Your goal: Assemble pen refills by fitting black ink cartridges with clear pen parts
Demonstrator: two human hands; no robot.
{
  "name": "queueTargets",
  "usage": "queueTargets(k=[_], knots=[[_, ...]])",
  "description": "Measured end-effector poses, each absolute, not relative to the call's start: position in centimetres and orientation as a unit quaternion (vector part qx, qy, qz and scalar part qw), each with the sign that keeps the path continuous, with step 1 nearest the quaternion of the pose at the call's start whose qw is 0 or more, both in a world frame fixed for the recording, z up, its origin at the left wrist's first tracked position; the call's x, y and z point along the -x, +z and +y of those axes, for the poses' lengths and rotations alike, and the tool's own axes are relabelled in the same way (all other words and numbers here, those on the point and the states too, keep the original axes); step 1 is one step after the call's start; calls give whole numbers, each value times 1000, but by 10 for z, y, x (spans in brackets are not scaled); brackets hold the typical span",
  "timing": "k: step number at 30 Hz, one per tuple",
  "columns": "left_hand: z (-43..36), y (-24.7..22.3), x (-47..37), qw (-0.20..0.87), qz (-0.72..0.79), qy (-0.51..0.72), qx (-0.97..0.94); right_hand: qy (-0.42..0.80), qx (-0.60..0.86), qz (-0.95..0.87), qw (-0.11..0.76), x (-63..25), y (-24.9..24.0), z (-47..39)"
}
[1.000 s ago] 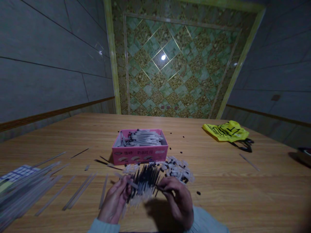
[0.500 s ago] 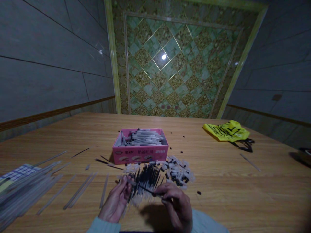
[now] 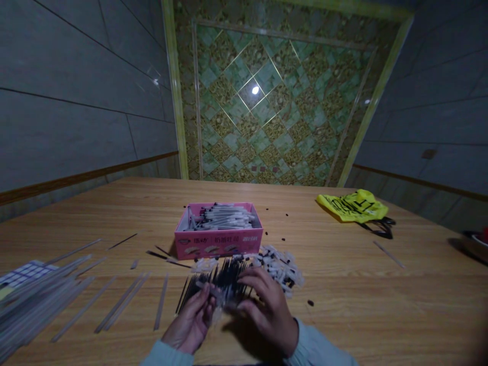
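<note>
My left hand (image 3: pixel 193 316) pinches a small translucent plastic piece, seemingly a pen cap (image 3: pixel 214 292), between thumb and fingers. To its right, my right hand (image 3: pixel 269 308) has thumb and fingers apart, with nothing distinct between them. Its fingertips are over the bundle of thin black pen refills (image 3: pixel 225 274), which lies in front of the box. Beside that hand spreads a heap of clear and black pen caps (image 3: pixel 281 265). Behind the refills stands the pink box (image 3: pixel 219 245), filled with pens (image 3: pixel 227 217).
Long clear plastic tubes (image 3: pixel 49 300) lie at the left, partly over a blue-and-white checked item (image 3: pixel 28 272). A yellow bag (image 3: pixel 353 206) with black straps rests at the far right. A black bit (image 3: pixel 310 303) lies near my right hand. Walls enclose the wooden table (image 3: pixel 343 295).
The dark thin stick that spanned between my hands is no longer seen there. My right hand has opened and moved up toward the refills. My left hand still pinches the translucent piece.
</note>
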State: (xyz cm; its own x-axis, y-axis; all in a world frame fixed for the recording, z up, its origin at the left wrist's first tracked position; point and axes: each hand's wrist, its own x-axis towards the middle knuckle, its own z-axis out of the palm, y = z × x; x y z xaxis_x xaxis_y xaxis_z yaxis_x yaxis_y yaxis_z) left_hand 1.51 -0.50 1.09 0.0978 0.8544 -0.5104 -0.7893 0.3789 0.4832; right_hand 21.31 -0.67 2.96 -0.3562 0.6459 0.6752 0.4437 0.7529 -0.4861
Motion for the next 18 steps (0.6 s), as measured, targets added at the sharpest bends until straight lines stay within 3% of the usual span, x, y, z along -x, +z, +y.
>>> queueTargets(k=[2,5,9,18], knots=[[-3,13,-12,728,349,590,14,66,430,-792,429,-227,29,8],[-1,16,-8,716,311,621,73,-2,577,-756,309,-252,25,27],[-2,18,-9,713,316,621,83,-34,657,-729,190,-275,16,40],[-3,16,-10,709,336,617,63,-20,662,-736,139,-271,5,42]])
